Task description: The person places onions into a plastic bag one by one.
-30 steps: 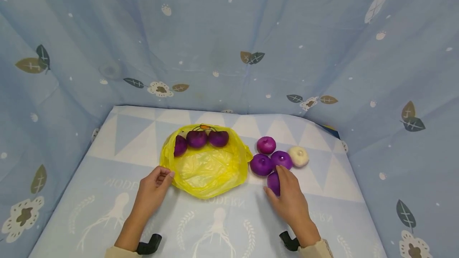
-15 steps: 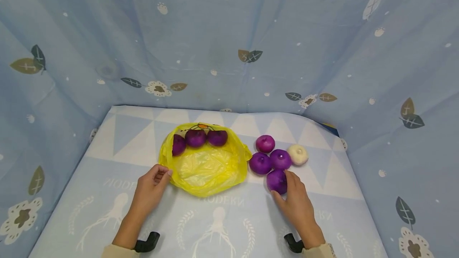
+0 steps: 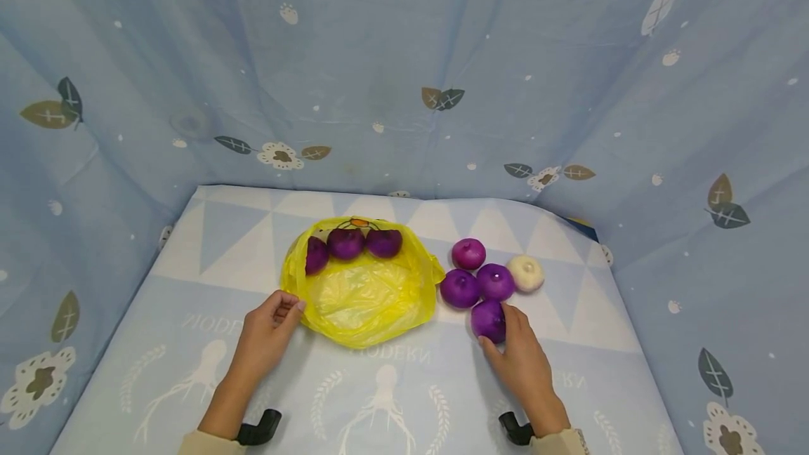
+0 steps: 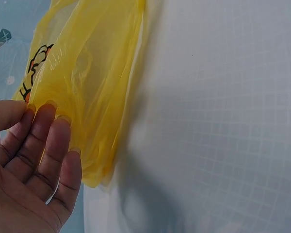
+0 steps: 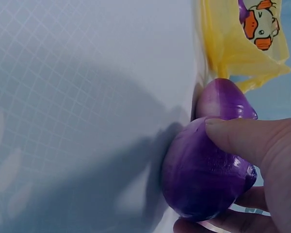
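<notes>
My left hand (image 3: 268,328) pinches the near left rim of an open yellow plastic bag (image 3: 373,307) between thumb and fingertips. Three purple onions (image 3: 345,244) sit at the far side inside the bag. On the right, my right hand (image 3: 521,350) grips the nearest loose purple onion (image 3: 487,321), which rests on the table. In the right wrist view, the thumb lies on one side of this onion (image 5: 203,174) and fingers curl round the opposite side. Against it stands another purple onion (image 5: 223,99).
Beyond the held onion lie more purple onions (image 3: 496,281), a smaller pinkish-purple one (image 3: 468,253) and a white onion (image 3: 526,274). A patterned cloth covers the table (image 3: 354,399). Blue curtains (image 3: 379,55) surround its back and sides.
My right hand has shifted slightly right and towards me, so more of the onion shows between thumb and fingers. The left hand keeps its pinch on the bag.
</notes>
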Tool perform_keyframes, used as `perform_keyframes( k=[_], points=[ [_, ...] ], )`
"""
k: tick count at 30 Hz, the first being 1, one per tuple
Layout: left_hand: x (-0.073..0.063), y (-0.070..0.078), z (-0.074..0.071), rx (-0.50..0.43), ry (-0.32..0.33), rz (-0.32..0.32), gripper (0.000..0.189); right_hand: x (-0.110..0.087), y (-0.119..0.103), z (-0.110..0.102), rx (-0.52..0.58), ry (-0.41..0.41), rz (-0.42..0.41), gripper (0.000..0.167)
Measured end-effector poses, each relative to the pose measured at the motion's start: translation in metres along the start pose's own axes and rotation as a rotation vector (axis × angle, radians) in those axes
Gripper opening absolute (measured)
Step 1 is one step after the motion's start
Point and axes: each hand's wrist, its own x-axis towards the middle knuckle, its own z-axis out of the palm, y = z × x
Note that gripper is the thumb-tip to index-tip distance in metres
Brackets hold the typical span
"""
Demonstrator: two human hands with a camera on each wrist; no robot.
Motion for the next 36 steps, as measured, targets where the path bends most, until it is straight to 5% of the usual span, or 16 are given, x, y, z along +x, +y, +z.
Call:
perform_keyframes(
  k=[36],
  points=[
    [0.004, -0.002, 0.001, -0.008, -0.011, 0.006, 0.029, 0.008, -0.002, -0.007, -0.008, -0.111, 0.146, 0.082]
  ],
)
